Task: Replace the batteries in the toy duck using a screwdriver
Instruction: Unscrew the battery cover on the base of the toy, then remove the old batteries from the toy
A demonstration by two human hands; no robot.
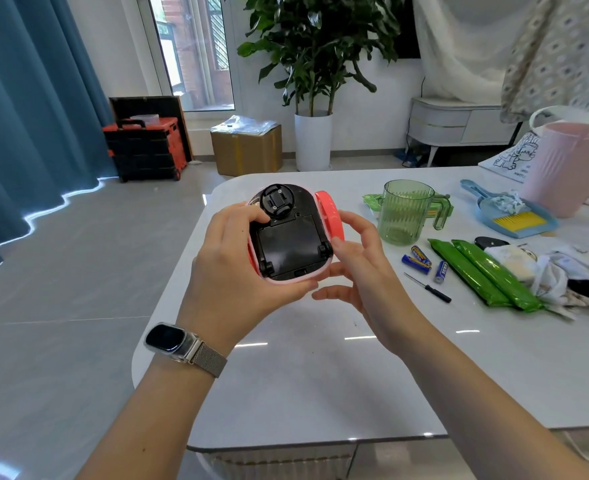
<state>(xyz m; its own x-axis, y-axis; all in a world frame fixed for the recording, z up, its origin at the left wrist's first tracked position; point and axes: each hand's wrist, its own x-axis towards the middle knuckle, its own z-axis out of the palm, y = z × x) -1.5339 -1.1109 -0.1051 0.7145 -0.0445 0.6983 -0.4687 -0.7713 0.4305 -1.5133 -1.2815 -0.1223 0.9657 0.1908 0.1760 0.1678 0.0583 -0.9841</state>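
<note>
While the left hand (230,258) curls its fingers (248,211) and thumb round the toy duck (291,233), the toy is held bottom-up in the air above the near end of the worktop (320,375), its black underside facing the person. The right hand (359,268) has its fingers loose and spread, their tips just touching the toy's right edge beside a red part; it grasps nothing.

The toy looks like a hard, hollow plastic shell, so it is probably light and stiff, and its smooth rounded sides may slip. The pink rim, where the left hand already clasps it, seems the safest hold, leaving the flat black battery cover clear. The small wheels and the round black fitting near the top look like poor places to squeeze.

Further right on the worktop lie three blue batteries (421,259) and, just in front of them, a small screwdriver (428,287). A green jug (407,211) stands behind them, with green packets (476,275) to the right.
</note>
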